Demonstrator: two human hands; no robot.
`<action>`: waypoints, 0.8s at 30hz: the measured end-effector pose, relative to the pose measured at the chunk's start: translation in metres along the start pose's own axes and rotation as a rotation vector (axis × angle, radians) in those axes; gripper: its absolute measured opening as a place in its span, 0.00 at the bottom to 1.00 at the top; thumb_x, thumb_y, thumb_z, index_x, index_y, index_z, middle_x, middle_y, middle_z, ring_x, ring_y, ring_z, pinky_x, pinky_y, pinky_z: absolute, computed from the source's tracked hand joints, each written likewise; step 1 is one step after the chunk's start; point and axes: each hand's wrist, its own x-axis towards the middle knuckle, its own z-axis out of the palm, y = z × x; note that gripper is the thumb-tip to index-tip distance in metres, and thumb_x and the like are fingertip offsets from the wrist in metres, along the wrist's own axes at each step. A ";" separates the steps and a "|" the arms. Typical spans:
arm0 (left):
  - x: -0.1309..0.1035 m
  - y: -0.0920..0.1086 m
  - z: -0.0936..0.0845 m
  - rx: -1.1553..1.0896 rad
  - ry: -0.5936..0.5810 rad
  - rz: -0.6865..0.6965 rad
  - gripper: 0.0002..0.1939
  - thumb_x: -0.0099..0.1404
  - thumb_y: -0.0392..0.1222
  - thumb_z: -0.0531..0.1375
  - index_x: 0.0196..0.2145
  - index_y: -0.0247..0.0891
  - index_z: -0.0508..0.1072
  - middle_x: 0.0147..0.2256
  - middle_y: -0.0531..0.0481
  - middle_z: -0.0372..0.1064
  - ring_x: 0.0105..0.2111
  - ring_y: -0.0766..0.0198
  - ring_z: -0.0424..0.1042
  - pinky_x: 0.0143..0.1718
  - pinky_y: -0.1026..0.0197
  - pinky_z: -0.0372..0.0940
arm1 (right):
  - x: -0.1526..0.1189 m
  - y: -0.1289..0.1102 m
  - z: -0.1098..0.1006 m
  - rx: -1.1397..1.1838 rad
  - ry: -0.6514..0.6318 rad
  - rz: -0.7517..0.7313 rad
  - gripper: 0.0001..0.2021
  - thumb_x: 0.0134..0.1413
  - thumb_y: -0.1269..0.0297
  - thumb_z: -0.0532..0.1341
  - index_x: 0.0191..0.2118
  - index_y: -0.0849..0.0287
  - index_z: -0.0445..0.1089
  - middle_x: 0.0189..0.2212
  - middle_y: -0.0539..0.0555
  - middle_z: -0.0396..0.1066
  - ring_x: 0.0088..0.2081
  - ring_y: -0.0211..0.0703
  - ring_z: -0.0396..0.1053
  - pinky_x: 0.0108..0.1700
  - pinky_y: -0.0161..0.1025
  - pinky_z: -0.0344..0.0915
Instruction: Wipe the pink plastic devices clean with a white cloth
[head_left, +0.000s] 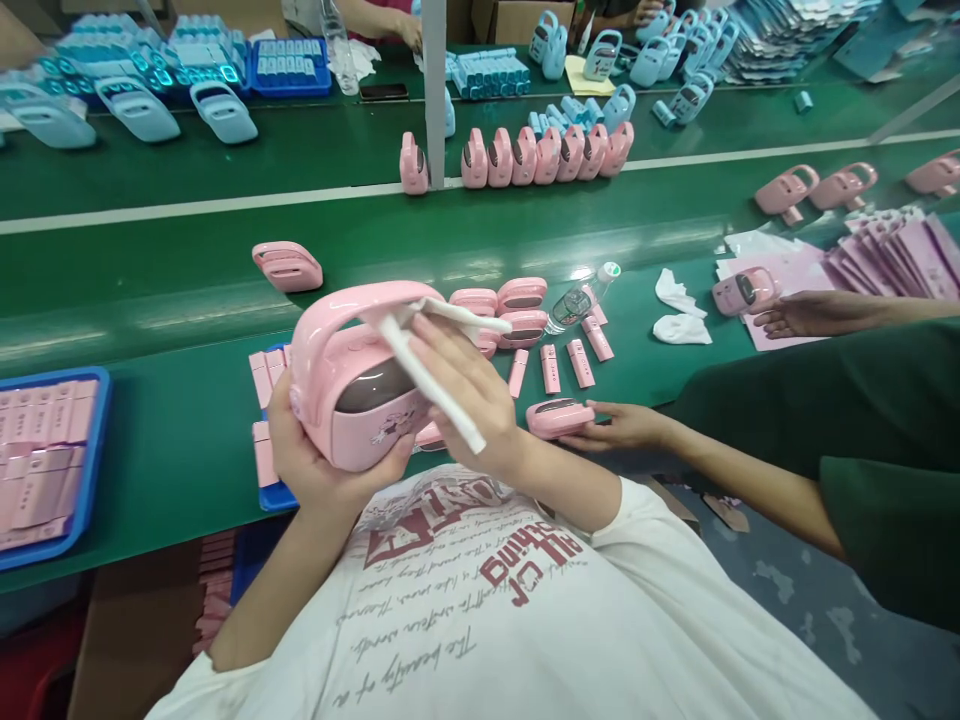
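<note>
A pink handled device (375, 410) with a dark oval window and a small printed figure is held up in front of my chest. My left hand (319, 460) grips it from below and the left side, fingers wrapped round its body. In my right hand (469, 390) is a white cloth (439, 375), pressed against the right side of the device near its handle. The cloth's ends stick out above and below my fingers. Behind my right hand, several pink devices (523, 328) lie on the green table (172, 430).
Blue trays of pink pieces stand at the left (101, 450) and beneath my left hand. A clear bottle (574, 308), small pink sticks (550, 369) and crumpled tissues (681, 328) lie right of centre. A co-worker's hands (626, 430) hold pink devices at the right. A metal post (435, 100) rises ahead.
</note>
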 end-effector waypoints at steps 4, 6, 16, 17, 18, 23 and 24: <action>-0.006 0.004 -0.005 -0.010 -0.001 0.070 0.46 0.42 0.50 0.71 0.59 0.44 0.61 0.51 0.45 0.64 0.50 0.47 0.66 0.53 0.42 0.63 | -0.018 0.007 0.005 0.032 0.033 0.220 0.31 0.65 0.48 0.33 0.68 0.54 0.45 0.64 0.58 0.55 0.68 0.50 0.47 0.66 0.56 0.52; -0.010 0.006 -0.005 -0.013 0.004 0.044 0.45 0.44 0.51 0.71 0.59 0.47 0.61 0.50 0.45 0.64 0.50 0.48 0.66 0.54 0.42 0.61 | -0.027 0.003 0.009 0.044 0.063 0.316 0.34 0.63 0.43 0.32 0.69 0.55 0.40 0.66 0.59 0.50 0.69 0.51 0.43 0.68 0.55 0.49; 0.007 0.005 0.010 -0.307 -0.101 -0.006 0.39 0.41 0.49 0.73 0.50 0.45 0.65 0.44 0.46 0.64 0.45 0.52 0.70 0.47 0.47 0.68 | -0.013 -0.004 0.016 0.392 0.138 0.645 0.34 0.60 0.39 0.45 0.65 0.55 0.51 0.60 0.56 0.62 0.67 0.44 0.50 0.67 0.41 0.51; 0.013 0.005 0.011 -0.339 -0.149 -0.069 0.36 0.41 0.50 0.72 0.47 0.44 0.66 0.43 0.46 0.65 0.45 0.52 0.70 0.47 0.46 0.68 | -0.010 0.000 0.015 0.392 0.143 0.644 0.33 0.61 0.40 0.45 0.65 0.55 0.53 0.59 0.56 0.63 0.67 0.45 0.50 0.67 0.42 0.51; 0.018 0.005 0.012 -0.363 -0.188 -0.143 0.35 0.40 0.49 0.73 0.46 0.44 0.67 0.43 0.46 0.66 0.46 0.50 0.70 0.47 0.46 0.68 | -0.007 0.004 0.013 0.379 0.144 0.630 0.32 0.61 0.41 0.45 0.64 0.55 0.54 0.59 0.56 0.64 0.66 0.45 0.51 0.67 0.44 0.52; 0.038 0.005 0.026 -0.714 -0.313 -0.544 0.33 0.42 0.49 0.71 0.47 0.44 0.68 0.45 0.45 0.70 0.46 0.50 0.71 0.39 0.52 0.72 | -0.006 0.029 0.013 0.240 0.144 0.426 0.29 0.63 0.43 0.43 0.59 0.54 0.63 0.60 0.54 0.63 0.64 0.47 0.56 0.67 0.48 0.53; 0.041 0.006 0.030 -0.814 -0.337 -0.665 0.31 0.44 0.51 0.69 0.47 0.42 0.69 0.43 0.45 0.71 0.43 0.51 0.72 0.35 0.55 0.73 | -0.008 0.033 0.016 0.231 0.166 0.440 0.31 0.63 0.42 0.41 0.59 0.54 0.63 0.59 0.54 0.64 0.63 0.47 0.57 0.66 0.49 0.55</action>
